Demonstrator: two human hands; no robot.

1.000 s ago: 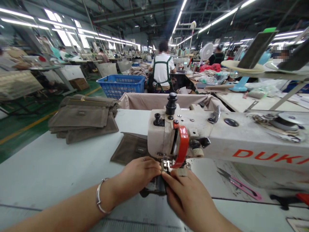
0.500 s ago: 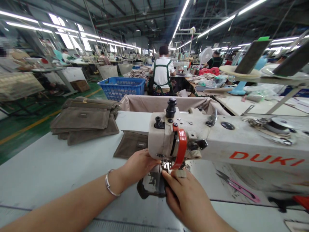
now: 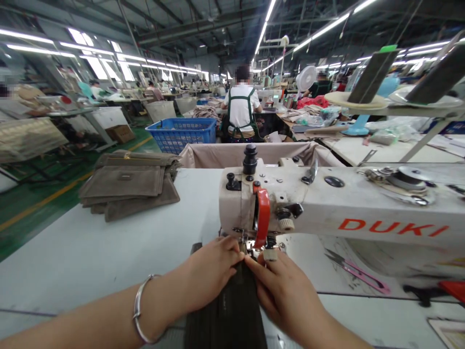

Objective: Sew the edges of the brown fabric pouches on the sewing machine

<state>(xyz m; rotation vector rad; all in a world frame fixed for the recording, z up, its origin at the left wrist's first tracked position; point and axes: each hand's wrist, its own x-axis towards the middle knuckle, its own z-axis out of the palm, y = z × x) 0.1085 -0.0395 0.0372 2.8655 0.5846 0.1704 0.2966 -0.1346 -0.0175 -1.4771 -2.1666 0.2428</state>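
Note:
A dark brown-grey fabric piece (image 3: 225,315) lies lengthwise under my hands, running from the presser foot toward me. My left hand (image 3: 214,266), with a silver bangle at the wrist, is closed with its fingertips pinching the fabric just left of the needle area. My right hand (image 3: 283,281) holds the fabric's right side, index fingertip close to the left one in front of the presser foot (image 3: 250,245). Over them stands the white sewing machine (image 3: 236,203) with its red guard (image 3: 262,218). Fingers and machine head hide the fabric's far end.
Stacked brown-grey fabric pouches (image 3: 125,182) lie at the left of the table. Pink-handled thread snips (image 3: 358,274) rest right of my right hand. Behind the machine are a cloth-lined bin (image 3: 225,154) and a blue basket (image 3: 181,135). Thread cones (image 3: 374,77) stand at the right; a person (image 3: 241,106) sits ahead.
The fabric piece, earlier beyond the needle with its label showing, now extends on my side of the machine. My left hand has come nearer and turned; my right hand stays by the presser foot.

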